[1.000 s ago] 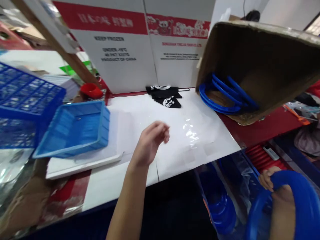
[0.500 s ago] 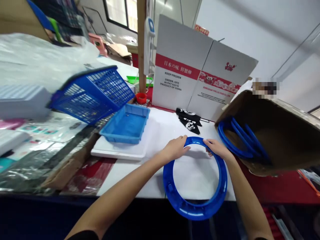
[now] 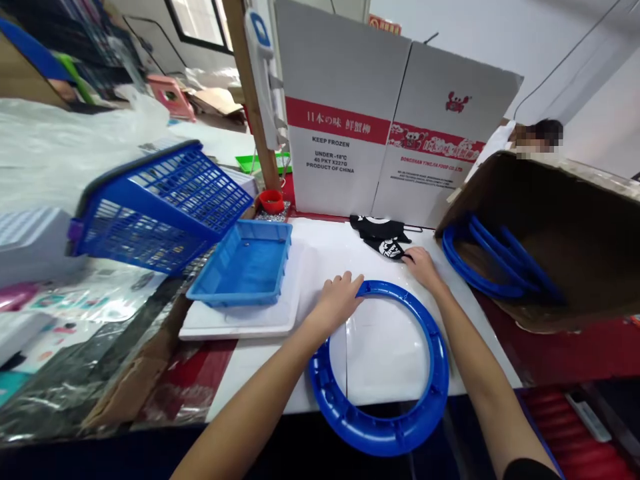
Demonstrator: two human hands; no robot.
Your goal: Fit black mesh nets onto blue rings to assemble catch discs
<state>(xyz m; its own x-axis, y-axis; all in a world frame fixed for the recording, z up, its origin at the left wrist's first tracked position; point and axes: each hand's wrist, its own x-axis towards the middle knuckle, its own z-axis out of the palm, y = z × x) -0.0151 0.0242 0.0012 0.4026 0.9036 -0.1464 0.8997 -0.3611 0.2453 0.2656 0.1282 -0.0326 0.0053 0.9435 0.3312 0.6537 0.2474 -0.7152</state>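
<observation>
My left hand [image 3: 341, 301] grips the upper left rim of a large blue plastic ring [image 3: 384, 437]. The ring's lower part hangs over the table's front edge. Its upper face shows small ribs and tabs. My right hand [image 3: 423, 268] is off the ring, reaching past it to flat black pieces with white print [image 3: 384, 245] at the foot of a white carton. Its fingertips close on the corner of the nearest black piece, which still lies on the white surface.
An open cardboard box [image 3: 565, 200] at right holds several blue rings [image 3: 485, 263]. A light-blue tray [image 3: 250, 267] sits on a white foam slab [image 3: 240, 327], beside a tilted blue basket [image 3: 165, 207]. The white printed carton [image 3: 340, 60] stands behind. A person is partly visible beyond the box.
My right hand has let go of the ring and moved forward to the black pieces. My left hand keeps hold of the ring, which has shifted slightly left and down in view.
</observation>
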